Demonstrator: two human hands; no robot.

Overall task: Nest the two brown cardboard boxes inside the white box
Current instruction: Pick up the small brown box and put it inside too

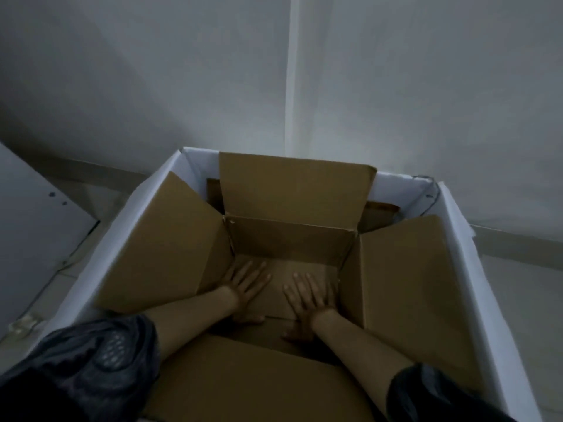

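Observation:
A large white box [457, 239] stands on the floor against the wall. Inside it sits a brown cardboard box [292, 242] with its four flaps spread open. Behind its far flap, a darker brown edge [379, 213] of another cardboard box shows; the rest of that one is hidden. My left hand [248, 284] lies flat, fingers apart, on the brown box's bottom at the left. My right hand [307, 296] lies flat beside it on the same bottom panel. Neither hand holds anything.
A grey-white wall with a vertical corner seam [291, 86] rises right behind the white box. A white panel [33, 214] stands at the left, with a thin cable [45, 281] on the tiled floor beside it.

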